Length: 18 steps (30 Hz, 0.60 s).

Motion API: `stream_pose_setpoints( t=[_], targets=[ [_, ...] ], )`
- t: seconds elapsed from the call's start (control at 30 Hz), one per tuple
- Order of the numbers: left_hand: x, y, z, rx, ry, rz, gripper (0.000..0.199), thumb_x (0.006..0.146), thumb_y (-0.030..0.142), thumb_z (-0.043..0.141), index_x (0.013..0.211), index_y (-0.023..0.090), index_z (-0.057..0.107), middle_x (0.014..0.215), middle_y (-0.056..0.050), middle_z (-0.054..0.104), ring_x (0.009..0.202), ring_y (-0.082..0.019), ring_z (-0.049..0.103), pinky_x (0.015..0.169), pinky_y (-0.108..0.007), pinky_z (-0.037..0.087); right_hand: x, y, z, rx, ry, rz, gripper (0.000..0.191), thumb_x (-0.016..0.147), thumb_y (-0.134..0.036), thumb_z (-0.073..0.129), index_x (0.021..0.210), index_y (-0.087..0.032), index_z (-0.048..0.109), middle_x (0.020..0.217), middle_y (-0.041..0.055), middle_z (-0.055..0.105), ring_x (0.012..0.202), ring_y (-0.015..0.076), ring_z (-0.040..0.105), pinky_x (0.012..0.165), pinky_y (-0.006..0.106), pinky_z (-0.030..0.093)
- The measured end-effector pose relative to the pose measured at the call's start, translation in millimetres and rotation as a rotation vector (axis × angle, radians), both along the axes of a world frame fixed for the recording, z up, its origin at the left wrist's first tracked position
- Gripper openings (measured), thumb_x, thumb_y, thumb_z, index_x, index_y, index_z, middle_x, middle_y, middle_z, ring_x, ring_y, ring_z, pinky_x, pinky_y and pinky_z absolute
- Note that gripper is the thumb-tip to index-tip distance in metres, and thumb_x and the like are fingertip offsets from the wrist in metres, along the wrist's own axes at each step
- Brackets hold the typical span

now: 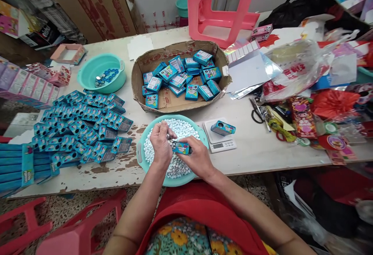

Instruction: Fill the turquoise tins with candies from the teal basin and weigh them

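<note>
My right hand (198, 157) grips a small blue candy box (182, 148) lying on its side, its end turned toward my left hand. Curled up close to that end is my left hand (161, 143), with a few pale candies showing at its fingers. Both hands are over a mint-green basin (140, 157) full of small whitish candies (188, 126). On a white digital scale (223, 146), just right of the basin, another blue candy box (223, 127) lies tilted.
Many blue boxes with round holes (87, 127) stand in rows at left. Behind them, a green basin (87, 63) contains blue discs. A cut-down cardboard box (163, 105) holds several blue boxes. Scissors (256, 111), plastic bags (291, 68) and a pink stool (194, 18) are farther off.
</note>
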<state>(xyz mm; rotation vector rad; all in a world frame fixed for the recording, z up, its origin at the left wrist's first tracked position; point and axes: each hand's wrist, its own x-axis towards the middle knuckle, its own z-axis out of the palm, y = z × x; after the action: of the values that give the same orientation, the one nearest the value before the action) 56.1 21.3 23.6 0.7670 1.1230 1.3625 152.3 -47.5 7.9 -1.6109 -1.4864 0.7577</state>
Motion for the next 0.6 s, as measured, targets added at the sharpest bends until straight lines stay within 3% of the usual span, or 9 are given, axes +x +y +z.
stream_pose_setpoints(
  t=[0.13, 0.3, 0.5, 0.6],
  targets=[
    [0, -1, 5.7, 0.015, 0.044, -0.037, 0.028, 0.08, 0.039, 0.062, 0.068, 0.018, 0.048, 0.053, 0.005, 0.046, 0.044, -0.007, 0.045, 0.042, -0.018, 0.034, 1, 2, 3.8, 0.0, 0.027, -0.008, 0.028, 0.068, -0.017, 0.067, 0.095, -0.023, 0.06, 0.09, 0.0025, 0.064, 0.088, 0.0208, 0.06, 0.077, 0.032, 0.046],
    [-1, 1, 12.8, 0.071, 0.056, -0.001, 0.03, 0.08, 0.04, 0.062, 0.067, 0.018, 0.048, 0.052, 0.005, 0.046, 0.047, -0.007, 0.046, 0.046, -0.019, 0.037, 1, 5, 11.2, 0.027, 0.07, -0.021, 0.025, 0.069, -0.02, 0.066, 0.094, -0.024, 0.06, 0.089, 0.0021, 0.063, 0.087, 0.0201, 0.059, 0.076, 0.031, 0.046],
    [-2, 12, -3.4, -0.03, 0.021, 0.012, 0.032, 0.075, 0.041, 0.066, 0.068, 0.017, 0.047, 0.044, 0.009, 0.034, 0.036, -0.004, 0.031, 0.035, -0.017, 0.023, -6, 15, -5.4, 0.027, 0.085, -0.039, 0.027, 0.066, -0.015, 0.066, 0.092, -0.024, 0.06, 0.087, 0.0008, 0.063, 0.084, 0.019, 0.059, 0.076, 0.031, 0.046],
    [-6, 15, 2.4, -0.036, -0.077, -0.02, 0.032, 0.073, 0.035, 0.07, 0.067, 0.018, 0.044, 0.046, 0.01, 0.032, 0.036, -0.003, 0.029, 0.034, -0.016, 0.021, -7, 18, -9.4, 0.025, 0.119, -0.021, 0.029, 0.066, -0.015, 0.069, 0.093, -0.023, 0.06, 0.088, 0.0009, 0.062, 0.086, 0.0188, 0.059, 0.077, 0.031, 0.046]
  ],
)
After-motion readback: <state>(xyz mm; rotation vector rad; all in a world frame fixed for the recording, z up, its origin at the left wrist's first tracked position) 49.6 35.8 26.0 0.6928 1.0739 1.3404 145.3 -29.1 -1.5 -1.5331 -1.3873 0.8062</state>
